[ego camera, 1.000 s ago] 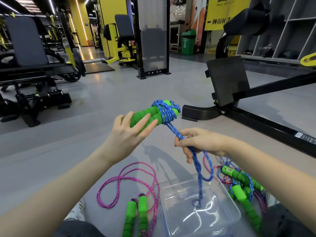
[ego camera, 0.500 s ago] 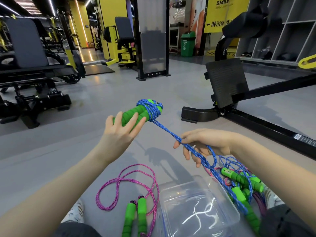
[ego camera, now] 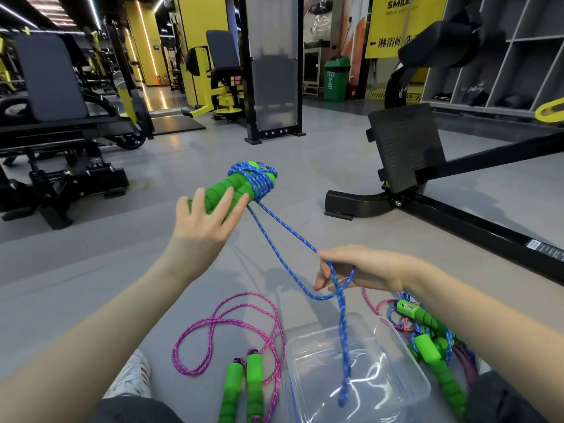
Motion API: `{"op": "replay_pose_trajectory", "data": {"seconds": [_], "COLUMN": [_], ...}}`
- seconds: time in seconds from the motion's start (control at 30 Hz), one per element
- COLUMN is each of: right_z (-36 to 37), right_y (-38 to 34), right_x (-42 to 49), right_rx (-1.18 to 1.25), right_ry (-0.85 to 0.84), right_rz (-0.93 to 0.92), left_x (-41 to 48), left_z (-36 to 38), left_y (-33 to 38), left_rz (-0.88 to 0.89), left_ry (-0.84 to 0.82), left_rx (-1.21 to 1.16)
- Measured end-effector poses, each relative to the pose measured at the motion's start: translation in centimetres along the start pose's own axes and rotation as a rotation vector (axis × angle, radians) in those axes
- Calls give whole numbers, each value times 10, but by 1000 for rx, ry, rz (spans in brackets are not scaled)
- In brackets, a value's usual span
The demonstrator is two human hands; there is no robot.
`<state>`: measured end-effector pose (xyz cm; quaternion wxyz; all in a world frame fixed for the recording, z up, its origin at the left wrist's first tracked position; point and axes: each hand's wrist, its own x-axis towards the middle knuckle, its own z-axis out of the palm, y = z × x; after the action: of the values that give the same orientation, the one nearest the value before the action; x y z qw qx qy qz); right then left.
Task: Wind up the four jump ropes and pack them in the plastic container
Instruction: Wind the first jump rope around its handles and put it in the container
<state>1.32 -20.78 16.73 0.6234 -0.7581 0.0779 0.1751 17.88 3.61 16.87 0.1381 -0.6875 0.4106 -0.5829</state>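
The blue jump rope is partly wound: several turns bind the far end of its paired green handles, and two strands run slack from there down to the right hand. The left hand grips the handles from behind, fingers spread along them. The right hand is loosely curled around a loop of rope, the tail hanging into the clear plastic container on the floor. A pink rope lies unwound just left of the container; more ropes lie tangled at its right. Risks, as judged: the slack may let the existing turns slip off the handle ends, and the dangling tail may snag the container rim or the neighbouring tangle.
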Motion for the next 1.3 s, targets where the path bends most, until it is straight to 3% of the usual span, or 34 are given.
{"op": "replay_pose_trajectory", "data": {"seconds": [0.1, 0.27, 0.57, 0.63, 0.77, 0.83, 0.93, 1.0, 1.1, 1.2, 1.3], "right_z": [-3, -2, -4, -5, -3, -3, -7, -16, -36, -42, -42], "right_y": [8, 28, 32, 35, 44, 53, 60, 56, 43, 37, 54], "right_x": [3, 6, 14, 12, 1, -1, 5, 11, 8, 0, -4], "right_rx": [206, 242, 345, 337, -15, -23, 320, 585, 720, 621, 305], "right_ry": [5, 114, 409, 388, 237, 191, 180, 302, 426, 362, 227], "right_rz": [43, 81, -188, -191, -102, -84, -191, -298, -415, -436, -196], "left_x": [-4, -13, -30, -33, -36, -36, -42, -50, -60, -63, -62], "left_z": [1, 9, 15, 15, 17, 19, 20, 21, 21, 20, 20], "left_y": [-2, -7, -14, -18, -20, -23, -28, -31, -37, -37, -42], "left_rz": [-2, 11, 23, 13, 31, 13, -4, -16, -26, -20, -66], "left_ry": [-9, -37, -124, -145, -167, -171, -208, -227, -238, -268, -304], "left_rx": [18, 46, 54, 61, 79, 81, 88, 90, 93, 99, 99]}}
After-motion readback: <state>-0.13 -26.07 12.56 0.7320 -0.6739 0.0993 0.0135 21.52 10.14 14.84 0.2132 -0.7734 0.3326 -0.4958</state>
